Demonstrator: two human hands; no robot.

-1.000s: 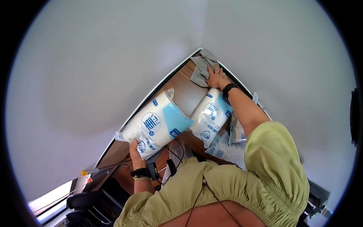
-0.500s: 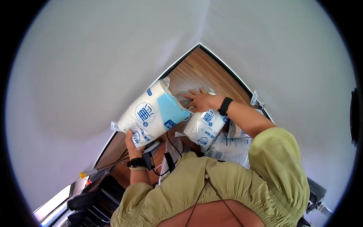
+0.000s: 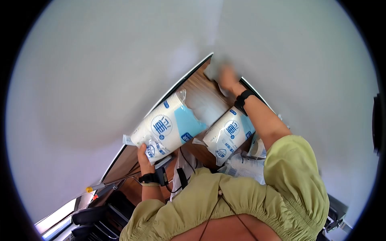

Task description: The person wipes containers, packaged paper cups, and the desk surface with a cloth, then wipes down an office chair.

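When followed from the left, begins with a bright window (image 3: pixel 58 217), black chairs (image 3: pixel 86 217) and a yellow-tipped rod (image 3: pixel 95 187) near the left wall (image 3: pixel 92 80). With the left hand (image 3: pixel 143 156), holds a large pack of paper cups (image 3: pixel 163 126) by its lower end, with thumb over the plastic and other fingers out of sight behind; tilted, close to that wall, and covering much of the table's left edge. Below that pack, partly hidden by it, a white bag (image 3: pixel 179 166). Beyond, brown wood of the table (image 3: pixel 195 85), with a pale sheen, narrowing into the corner. Up there, under the right hand (image 3: pixel 228 78), a grey cloth (image 3: pixel 210 71); too blurred to tell whether clenched or spread flat. Just below the black wristband (image 3: pixel 242 100), a second cup pack (image 3: pixel 230 130), lying aslant between body and corner, close to the forearm. Nearer the body, clear plastic packets (image 3: pixel 243 166), crowded beside that pack and half covered by the green sleeve (image 3: pixel 295 168). Farthest right, the right wall (image 3: pixel 305 80), along the table's other edge.
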